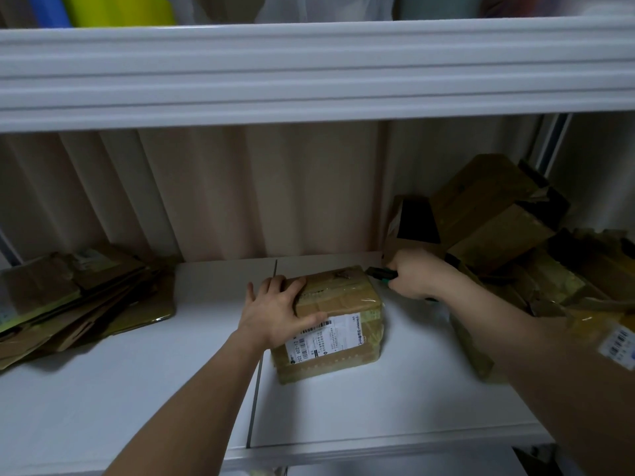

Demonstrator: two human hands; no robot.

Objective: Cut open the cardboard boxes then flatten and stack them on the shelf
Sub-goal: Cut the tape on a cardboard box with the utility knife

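On the white shelf (343,400), flat boxes (79,300) lie left and a pile (508,242) sits right. A taped box (338,324) stands in the middle. The left hand (280,309) presses it, fingers spread. The right hand (415,274) grips a cutter (382,272) at its far corner.

Beige corrugated wall (275,190) behind; yellow (120,8) and blue rolls (46,8) above

On the shelf (343,400), a taped box (338,324) sits mid-depth at centre; flattened cardboard (79,300) lies at the left edge, unopened boxes (508,235) are piled at the right back corner.
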